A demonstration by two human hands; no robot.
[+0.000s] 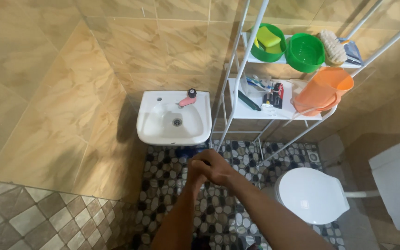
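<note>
The tan marbled wall tiles (47, 92) take up most of the view, with a pebble-patterned floor (223, 217) below them. At lower right stands a white toilet (312, 194) with its lid down, its cistern (396, 180) just beside it at the right edge. A white metal rack (255, 111) rises between the toilet and a white wall-mounted basin (174, 121). The basin bowl shows a drain at its middle, and a pink tap (187, 99) with a dark knob sits on its rear rim. The rack's upper shelf carries two green bowls (305, 52), the left one holding a yellow-green sponge (268, 36), with a scrubbing brush (334, 46) just to the right of them. An orange jug (322, 90) hangs at the right corner of the lower shelf, which holds toothbrushes and tubes (269, 95) too small to tell apart. My two forearms come up from the bottom edge and meet over the floor, below the basin. My right hand (216, 166) lies folded over my left hand (196, 176), the two pressed together, fingers curled. The right grip is clenched around the left; the left is largely covered, and I cannot tell how its grip stands. No object is visible between them. Both hands are near the basin's front edge but apart from it.
</note>
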